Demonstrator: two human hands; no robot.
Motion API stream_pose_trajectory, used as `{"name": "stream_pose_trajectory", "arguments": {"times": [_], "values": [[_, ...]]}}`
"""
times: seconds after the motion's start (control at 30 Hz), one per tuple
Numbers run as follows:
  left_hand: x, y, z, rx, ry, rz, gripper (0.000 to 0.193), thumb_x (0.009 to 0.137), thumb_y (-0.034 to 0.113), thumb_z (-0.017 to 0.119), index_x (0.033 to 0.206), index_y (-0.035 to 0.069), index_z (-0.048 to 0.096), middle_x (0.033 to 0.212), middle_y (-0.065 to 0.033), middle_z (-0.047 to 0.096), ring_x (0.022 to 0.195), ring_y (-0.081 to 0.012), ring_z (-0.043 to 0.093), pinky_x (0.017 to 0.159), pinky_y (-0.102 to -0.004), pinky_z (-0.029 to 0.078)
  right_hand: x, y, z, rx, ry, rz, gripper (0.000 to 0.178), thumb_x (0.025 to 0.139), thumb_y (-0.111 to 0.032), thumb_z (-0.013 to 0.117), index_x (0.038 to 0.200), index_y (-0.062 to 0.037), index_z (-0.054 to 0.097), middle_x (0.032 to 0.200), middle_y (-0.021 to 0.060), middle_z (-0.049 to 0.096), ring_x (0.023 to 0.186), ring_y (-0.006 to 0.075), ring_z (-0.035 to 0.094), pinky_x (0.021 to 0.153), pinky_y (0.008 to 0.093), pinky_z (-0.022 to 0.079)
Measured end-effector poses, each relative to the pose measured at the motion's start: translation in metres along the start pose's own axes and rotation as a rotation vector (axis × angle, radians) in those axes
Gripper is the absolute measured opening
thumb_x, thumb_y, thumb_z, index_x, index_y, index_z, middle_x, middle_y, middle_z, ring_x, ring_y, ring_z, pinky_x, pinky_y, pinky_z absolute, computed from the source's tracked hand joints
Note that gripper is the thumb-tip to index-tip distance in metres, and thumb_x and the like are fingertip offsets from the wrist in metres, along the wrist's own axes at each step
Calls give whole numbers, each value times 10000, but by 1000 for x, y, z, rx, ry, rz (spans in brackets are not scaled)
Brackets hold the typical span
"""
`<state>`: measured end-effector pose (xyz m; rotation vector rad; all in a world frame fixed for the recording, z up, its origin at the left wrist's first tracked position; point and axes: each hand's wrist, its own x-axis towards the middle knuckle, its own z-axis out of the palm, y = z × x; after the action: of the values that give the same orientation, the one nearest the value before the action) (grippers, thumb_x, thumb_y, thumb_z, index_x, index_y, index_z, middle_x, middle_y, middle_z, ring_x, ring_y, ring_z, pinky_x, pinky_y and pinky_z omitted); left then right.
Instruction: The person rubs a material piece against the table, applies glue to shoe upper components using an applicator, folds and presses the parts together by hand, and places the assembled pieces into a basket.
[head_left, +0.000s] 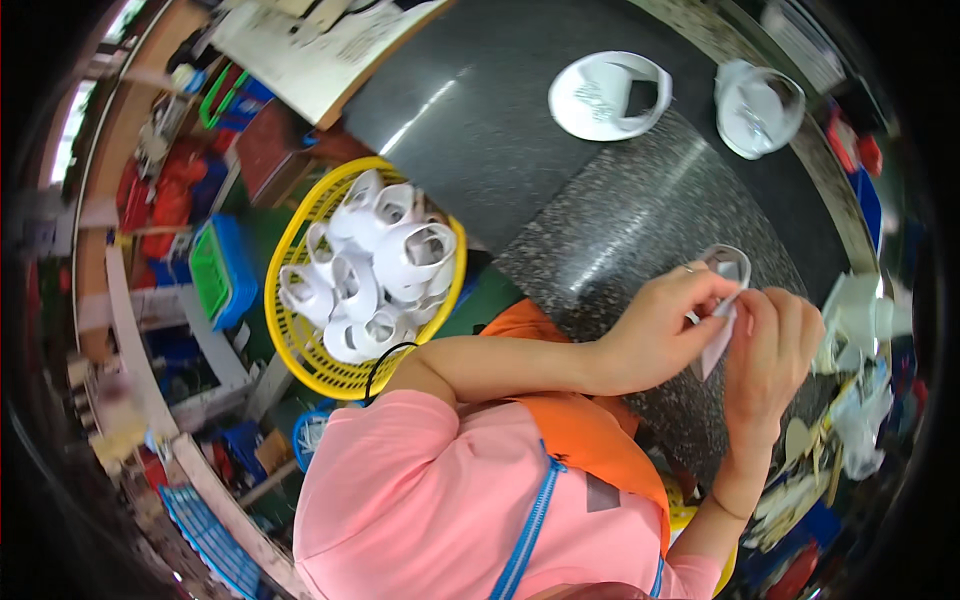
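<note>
Above the speckled dark stone tabletop (620, 200), both my hands are closed on a small white shoe upper (712, 357). Its looped greyish end (735, 262) sticks out beyond my fingers. My left hand (655, 325) pinches it between thumb and fingers, and a ring shows on one finger. From the other side my right hand (775, 350) grips it, its fingers bent and partly covering the piece. Farther off on the table lies another white shoe upper (585, 100) with an open loop. A third white upper (745, 130) rests at the far right, near the table's edge.
Left of the table stands a yellow plastic basket (283, 345) heaped with several white shoe uppers (408, 255). Blue and green bins (225, 270) are beyond it. A pale board (300, 50) with papers adjoins the table's far left. Plastic bags and scraps (865, 420) crowd the right side.
</note>
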<state>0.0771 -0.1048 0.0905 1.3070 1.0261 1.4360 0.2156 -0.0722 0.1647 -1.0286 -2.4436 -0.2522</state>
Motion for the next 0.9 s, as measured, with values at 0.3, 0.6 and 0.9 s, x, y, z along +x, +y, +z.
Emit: {"name": "stream_pose_trajectory", "arguments": {"times": [0.3, 0.6, 0.9], "values": [[0, 19, -123, 427, -30, 106, 316, 857, -24, 624, 1160, 45, 683, 902, -65, 606, 846, -168, 620, 736, -292, 491, 13, -7, 33, 51, 52, 118, 147, 841, 11, 682, 954, -39, 602, 965, 95, 615, 910, 295, 568, 822, 419, 434], [-87, 54, -367, 453, 1085, -58, 395, 908, -60, 563, 1290, 20, 624, 1067, -76, 692, 927, -138, 657, 791, -278, 541, -6, -21, 52, 598, -228, 54, 125, 821, 71, 542, 902, -13, 496, 948, 162, 508, 876, 340, 496, 797, 427, 411], [-168, -70, -539, 314, 1535, 233, 423, 880, -85, 579, 1296, -6, 563, 1219, -195, 619, 1023, -322, 664, 863, -445, 597, -60, -31, 58, 672, -309, 85, 146, 806, -20, 665, 739, -40, 537, 811, 106, 552, 759, 328, 504, 715, 434, 413]]}}
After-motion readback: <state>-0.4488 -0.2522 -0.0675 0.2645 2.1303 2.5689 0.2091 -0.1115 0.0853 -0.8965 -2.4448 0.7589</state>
